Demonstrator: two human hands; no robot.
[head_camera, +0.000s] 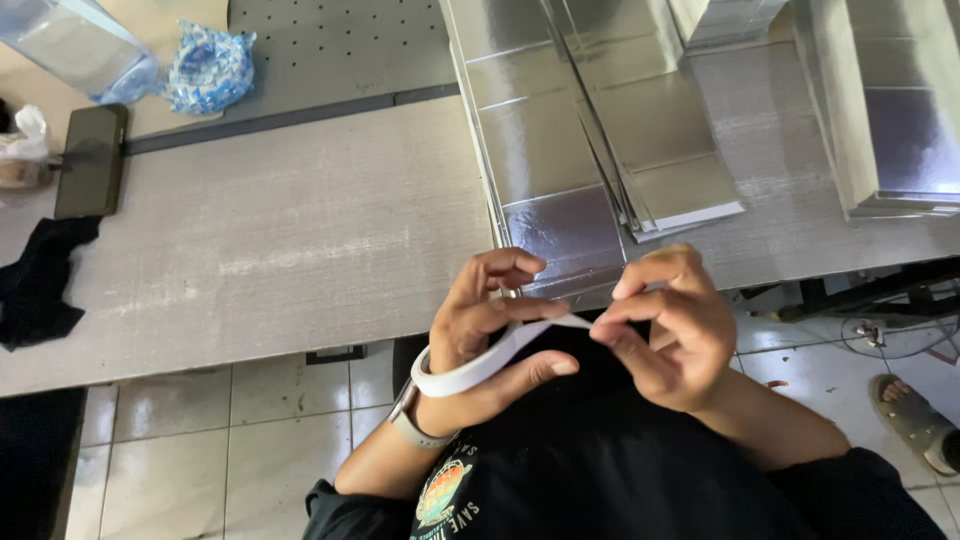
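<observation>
Both hands (590, 330) on a white strip (480, 362), silvery sheets (560, 150) just beyond.

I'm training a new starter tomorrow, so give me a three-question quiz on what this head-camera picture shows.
1. True or false: both hands grip the white strip.
2. Which lies nearest the hands on the table?
A. the dark phone
B. the silver sheets
C. the blue plastic bag
3. Fill in: the black cloth lies at the table's ____ edge in the picture.

Key
1. True: the left hand has it looped around, and the right hand pinches its end.
2. B
3. left
</observation>
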